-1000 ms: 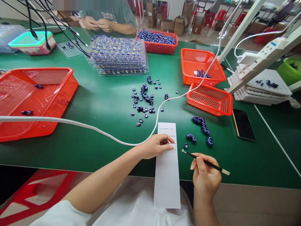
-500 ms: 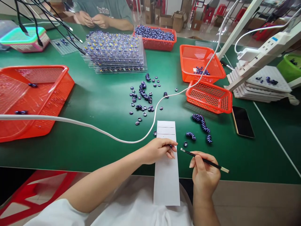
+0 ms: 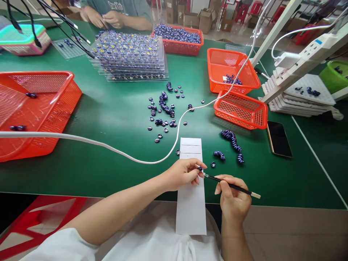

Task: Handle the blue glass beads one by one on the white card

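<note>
My left hand (image 3: 187, 172) is closed in a pinch on a small dark shiny round piece (image 3: 200, 168), partly hidden by the fingers. It is over a long white paper strip (image 3: 191, 214) that runs off the table edge toward my lap. A thin black stick with pale ends (image 3: 239, 188) is gripped like a pen in my right hand (image 3: 234, 197). Its pale tip is at the left fingertips, close to the piece; whether it touches the piece I cannot tell. Beyond the strip lie several loose round pieces (image 3: 165, 129), with stacked rows of them (image 3: 231, 139) to the right.
A white cable (image 3: 141, 162) crosses the green table. Around it are a large red basket (image 3: 61, 105), smaller orange baskets (image 3: 239, 117), stacked clear trays (image 3: 136, 76), a phone (image 3: 279, 139) and white trays (image 3: 301, 103). Across the table are another person's hands (image 3: 106, 19).
My right hand has moved left, bringing the stick's tip up to my left fingers. The left hand has turned slightly, so the dark piece shows more. The view has shifted a little.
</note>
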### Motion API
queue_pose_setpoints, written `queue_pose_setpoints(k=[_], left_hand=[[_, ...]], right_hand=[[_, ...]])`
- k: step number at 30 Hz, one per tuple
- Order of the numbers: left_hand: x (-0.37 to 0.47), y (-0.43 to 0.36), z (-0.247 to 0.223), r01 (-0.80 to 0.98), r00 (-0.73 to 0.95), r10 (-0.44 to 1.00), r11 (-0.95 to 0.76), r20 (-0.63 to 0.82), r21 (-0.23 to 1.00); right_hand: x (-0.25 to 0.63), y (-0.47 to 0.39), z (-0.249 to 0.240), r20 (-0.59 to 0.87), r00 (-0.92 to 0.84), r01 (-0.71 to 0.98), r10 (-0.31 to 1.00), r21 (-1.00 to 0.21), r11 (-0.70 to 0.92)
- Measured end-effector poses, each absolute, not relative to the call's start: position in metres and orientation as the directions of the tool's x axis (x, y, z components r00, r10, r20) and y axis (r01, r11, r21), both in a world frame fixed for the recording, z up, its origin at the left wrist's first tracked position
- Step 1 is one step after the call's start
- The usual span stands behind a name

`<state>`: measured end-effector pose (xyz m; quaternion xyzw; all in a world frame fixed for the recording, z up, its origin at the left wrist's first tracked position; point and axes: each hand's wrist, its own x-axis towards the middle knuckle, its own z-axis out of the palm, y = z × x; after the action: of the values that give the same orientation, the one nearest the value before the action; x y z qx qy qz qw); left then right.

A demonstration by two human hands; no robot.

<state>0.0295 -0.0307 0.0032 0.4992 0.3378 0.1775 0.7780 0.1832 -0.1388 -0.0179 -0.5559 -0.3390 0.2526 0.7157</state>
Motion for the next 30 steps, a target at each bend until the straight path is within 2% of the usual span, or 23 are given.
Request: queue_pose_setpoints(k=[4,7,11,13,16,30], left_hand=[[0.030,-0.031,0.003,0.094,0.719,0.589,0.443,-0.368,0.892],[0.028,-0.032,0.003,0.129,0.721,0.606,0.359,-0.336,0.924],[0.025,-0.032,0.002,0.194,0.695,0.702,0.024,-0.155,0.981],[0.024,-0.032,0.000,0.228,0.680,0.732,-0.152,-0.046,0.962],[0.024,-0.032,-0.004,0.255,0.668,0.743,-0.292,0.050,0.922],[0.024,-0.032,-0.008,0.301,0.693,0.712,-0.425,0.110,0.854]], right_hand=[[0.182,-0.138,-0.016,0.167,0.670,-0.013,0.723,-0.972,0.236],[0.182,-0.137,-0.017,0.157,0.694,-0.019,0.703,-0.972,0.236],[0.180,-0.138,-0.020,0.164,0.721,0.029,0.673,-0.978,0.207],[0.178,-0.139,-0.020,0.168,0.717,0.064,0.676,-0.982,0.176],[0.176,-0.141,-0.019,0.177,0.702,0.124,0.690,-0.984,0.126],[0.177,-0.142,-0.014,0.186,0.626,0.281,0.758,-0.960,0.003]])
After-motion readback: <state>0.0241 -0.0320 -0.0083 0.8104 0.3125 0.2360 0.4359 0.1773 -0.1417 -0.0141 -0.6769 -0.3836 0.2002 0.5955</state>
